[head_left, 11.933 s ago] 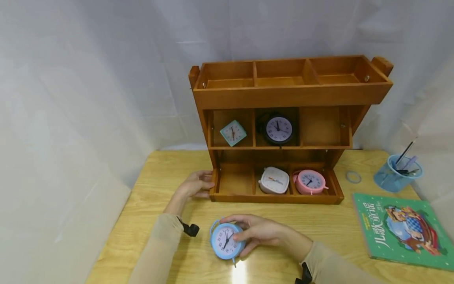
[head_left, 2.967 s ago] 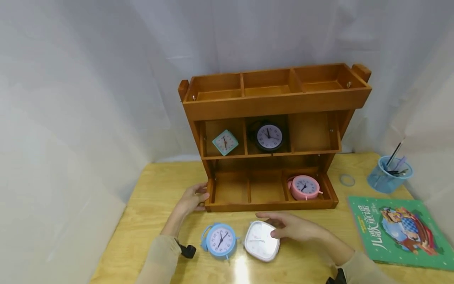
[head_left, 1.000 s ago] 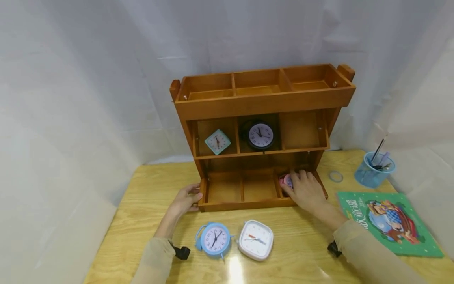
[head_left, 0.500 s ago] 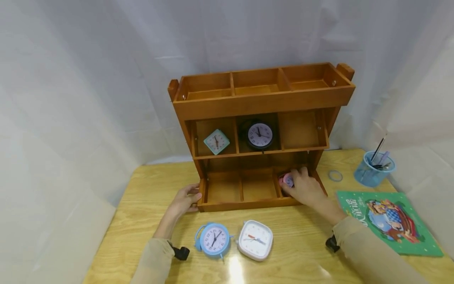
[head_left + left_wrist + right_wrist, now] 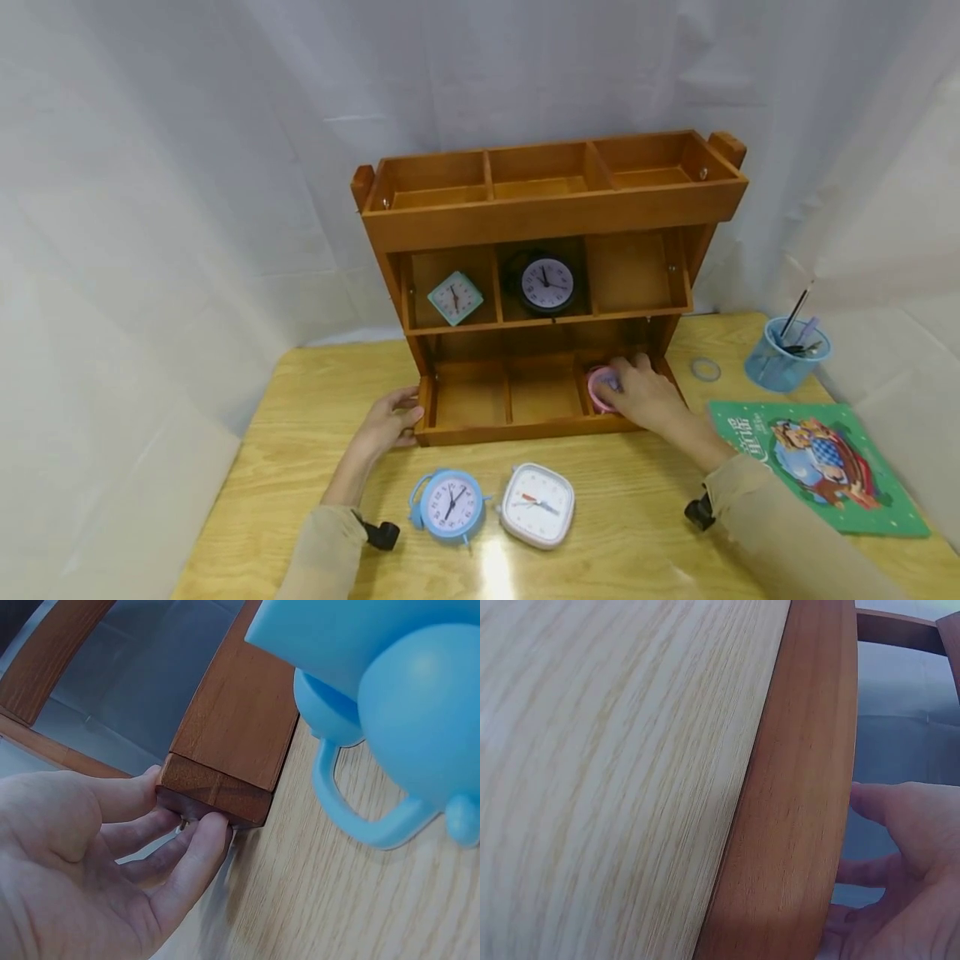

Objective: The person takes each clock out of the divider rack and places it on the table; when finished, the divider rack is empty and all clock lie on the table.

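Note:
My right hand [image 5: 647,395] reaches into the lower right compartment of a brown wooden shelf [image 5: 555,220], fingers curled around a pink alarm clock [image 5: 600,388]. That hand covers much of the clock; in the right wrist view the shelf's front board [image 5: 787,780] hides it. At the shelf's lower left end, my left hand [image 5: 388,422] grips the corner [image 5: 217,787] between thumb and fingers. On the table in front lie a blue alarm clock [image 5: 452,505] and a white rounded-square clock [image 5: 537,506], side by side and face up.
The middle tier holds a mint-green square clock [image 5: 455,297] standing on its corner and a black round clock [image 5: 547,284]. To the right are a grey ring [image 5: 705,360], a blue pen cup [image 5: 786,358] and a green picture book [image 5: 825,467] on the wooden table [image 5: 300,400].
The blue clock, earlier in my right hand, lies on the table. The white clock came from the lower middle compartment to the table. My right hand then went to the pink clock and tilted it.

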`<state>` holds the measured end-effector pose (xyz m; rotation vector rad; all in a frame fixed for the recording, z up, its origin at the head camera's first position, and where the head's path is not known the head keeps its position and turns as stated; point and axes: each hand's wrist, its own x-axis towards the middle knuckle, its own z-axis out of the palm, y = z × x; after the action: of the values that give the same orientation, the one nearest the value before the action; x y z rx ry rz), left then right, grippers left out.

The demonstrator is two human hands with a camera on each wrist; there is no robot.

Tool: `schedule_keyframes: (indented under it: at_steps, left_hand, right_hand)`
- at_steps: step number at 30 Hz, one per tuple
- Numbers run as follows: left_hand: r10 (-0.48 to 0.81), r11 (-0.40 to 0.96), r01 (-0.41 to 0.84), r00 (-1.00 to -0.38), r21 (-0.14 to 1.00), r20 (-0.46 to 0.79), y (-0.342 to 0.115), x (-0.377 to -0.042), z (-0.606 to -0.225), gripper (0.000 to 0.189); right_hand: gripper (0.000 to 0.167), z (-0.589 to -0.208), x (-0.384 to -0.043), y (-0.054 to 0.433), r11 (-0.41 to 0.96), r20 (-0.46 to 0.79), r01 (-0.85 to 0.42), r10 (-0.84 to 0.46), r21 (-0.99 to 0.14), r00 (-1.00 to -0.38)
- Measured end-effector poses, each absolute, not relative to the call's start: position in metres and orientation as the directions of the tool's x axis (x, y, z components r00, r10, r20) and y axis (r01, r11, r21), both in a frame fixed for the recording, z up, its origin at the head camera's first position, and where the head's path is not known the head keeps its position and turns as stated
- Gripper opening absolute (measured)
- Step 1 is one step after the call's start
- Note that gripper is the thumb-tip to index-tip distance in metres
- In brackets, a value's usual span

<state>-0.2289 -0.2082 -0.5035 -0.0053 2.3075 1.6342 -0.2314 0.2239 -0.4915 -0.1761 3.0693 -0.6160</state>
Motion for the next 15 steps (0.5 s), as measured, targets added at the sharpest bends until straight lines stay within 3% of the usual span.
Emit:
schedule_keyframes:
  at_steps: [7, 15]
  left_hand:
    - [0.171, 0.340, -0.184, -0.952, 0.922, -0.253, -0.2076, -0.2272, -0.5020, 0.055]
    - [0.168, 0.334, -0.186, -0.953, 0.924, -0.253, -0.2084, -0.2274, -0.5020, 0.054]
  right_hand:
    - [0.067, -0.4914, -0.2303, 0.2207, 0.922, -0.064, -0.058, -0.090, -0.382, -0.994]
    - [0.064, -0.4868, -0.2297, 0.2180, 0.911, -0.114, -0.040, -0.095, -0.410, -0.989]
